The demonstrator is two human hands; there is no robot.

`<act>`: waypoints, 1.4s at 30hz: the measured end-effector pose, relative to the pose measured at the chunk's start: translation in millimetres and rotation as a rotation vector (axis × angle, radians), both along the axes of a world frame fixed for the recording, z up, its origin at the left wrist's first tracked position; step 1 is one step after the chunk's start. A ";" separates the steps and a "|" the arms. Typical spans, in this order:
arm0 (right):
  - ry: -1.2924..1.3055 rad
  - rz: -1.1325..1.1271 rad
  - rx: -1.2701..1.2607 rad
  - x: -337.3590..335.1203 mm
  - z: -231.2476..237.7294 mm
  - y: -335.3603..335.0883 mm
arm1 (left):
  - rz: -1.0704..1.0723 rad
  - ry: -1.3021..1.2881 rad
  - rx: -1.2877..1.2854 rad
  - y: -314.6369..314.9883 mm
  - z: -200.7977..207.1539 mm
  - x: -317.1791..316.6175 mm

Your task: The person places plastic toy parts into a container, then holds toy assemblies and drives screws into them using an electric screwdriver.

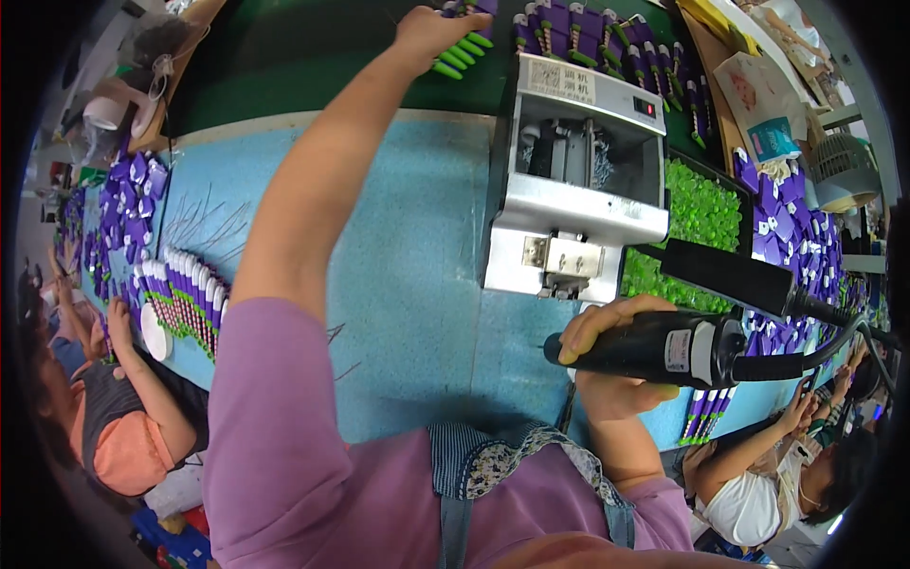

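Note:
My left hand [431, 38] reaches far across onto a dark green surface. Its fingers close around several long purple pieces with green tips [460, 55]; the hold is partly hidden at the picture's top edge. Close to my body, my right hand [607, 351] grips a black electric screwdriver [616, 347], its tip turned left above the blue mat [408, 256]. Just beyond that tool stands a silver screw feeder [578, 190] with loose screws visible in its open top. A second black corded tool [725, 275] lies by the feeder's right front.
A tray of small green plastic parts [697, 218] sits right of the feeder. Purple pieces heap at right [791, 228] and left [133, 199]. A fan of purple-green assemblies [190, 294] lies left, rows of them [588, 33] beyond the feeder. People work on both sides.

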State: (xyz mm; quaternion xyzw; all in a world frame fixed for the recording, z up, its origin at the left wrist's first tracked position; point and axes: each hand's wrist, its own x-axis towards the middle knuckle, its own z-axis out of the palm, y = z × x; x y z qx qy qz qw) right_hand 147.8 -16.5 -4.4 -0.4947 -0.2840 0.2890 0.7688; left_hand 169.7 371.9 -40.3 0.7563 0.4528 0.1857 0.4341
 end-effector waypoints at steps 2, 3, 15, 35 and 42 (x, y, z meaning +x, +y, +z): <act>0.001 -0.007 0.001 1.3 1.3 0.1 | -0.049 0.326 0.300 21.9 -5.6 29.5; -0.003 -0.010 -0.017 3.0 2.8 -0.8 | 0.130 0.349 0.480 6.5 -11.5 45.2; -0.030 -0.015 -0.042 5.4 -0.2 1.5 | 0.306 0.464 0.326 4.6 -16.8 60.2; -0.156 0.056 0.177 5.1 -18.6 -11.8 | -0.457 0.291 0.522 -195.8 113.6 -325.6; -0.123 -0.021 0.200 8.8 -28.7 -19.7 | -0.094 0.638 0.407 -276.5 67.4 -417.5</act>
